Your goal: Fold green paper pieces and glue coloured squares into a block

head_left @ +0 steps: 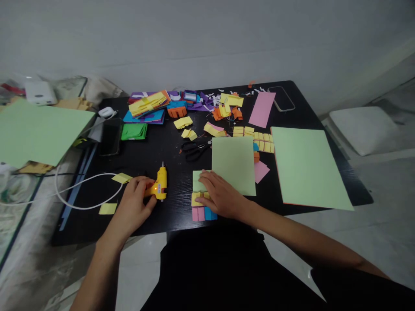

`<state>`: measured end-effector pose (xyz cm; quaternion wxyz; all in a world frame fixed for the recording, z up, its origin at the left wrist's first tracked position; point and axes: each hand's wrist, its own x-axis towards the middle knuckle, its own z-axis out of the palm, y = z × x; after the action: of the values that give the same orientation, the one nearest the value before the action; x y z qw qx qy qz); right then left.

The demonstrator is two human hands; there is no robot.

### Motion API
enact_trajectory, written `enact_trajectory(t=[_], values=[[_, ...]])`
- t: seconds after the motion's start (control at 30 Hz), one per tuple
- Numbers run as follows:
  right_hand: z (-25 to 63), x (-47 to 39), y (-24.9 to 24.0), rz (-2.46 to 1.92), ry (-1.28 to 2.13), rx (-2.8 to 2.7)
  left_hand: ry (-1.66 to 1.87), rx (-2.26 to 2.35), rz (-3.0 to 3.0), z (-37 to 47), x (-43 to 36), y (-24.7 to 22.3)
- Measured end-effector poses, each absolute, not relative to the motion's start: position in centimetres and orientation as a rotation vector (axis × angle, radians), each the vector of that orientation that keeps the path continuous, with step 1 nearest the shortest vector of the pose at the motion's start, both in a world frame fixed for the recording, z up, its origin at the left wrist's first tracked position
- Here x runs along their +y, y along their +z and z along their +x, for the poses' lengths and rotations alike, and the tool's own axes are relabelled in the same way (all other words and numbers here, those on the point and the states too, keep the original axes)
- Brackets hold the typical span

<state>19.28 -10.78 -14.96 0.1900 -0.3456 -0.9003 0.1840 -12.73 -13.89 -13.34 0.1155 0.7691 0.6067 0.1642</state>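
My left hand (135, 202) has its fingers closed round the handle of a yellow glue gun (161, 183), which lies on the table with its nozzle pointing away from me. A small light glows on its body. Fingers apart, my right hand (223, 196) rests on a small light green paper card (197, 181). Its thumb touches a row of folded yellow paper pieces (196, 198) on that card. Below them sit pink folded pieces (198, 214) and a blue folded piece (210, 214). Part of the card is hidden under my right hand.
Black scissors (194, 151) lie on the black table (175, 220), near larger green sheets (233, 160). Paper stacks (149, 105) and scraps line the back. A phone (111, 137) is at the left; a white cable (78, 208) loops beside my left hand. A stool (363, 129) stands right.
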Motion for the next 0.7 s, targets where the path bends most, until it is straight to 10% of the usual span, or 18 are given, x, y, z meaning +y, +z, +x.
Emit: enact_trajectory(t=[0.7], values=[[17.3,-16.6,-14.3,-1.173,0.532,-2.580,0.836,1.866,2.052,-11.0,-14.3,-10.0]])
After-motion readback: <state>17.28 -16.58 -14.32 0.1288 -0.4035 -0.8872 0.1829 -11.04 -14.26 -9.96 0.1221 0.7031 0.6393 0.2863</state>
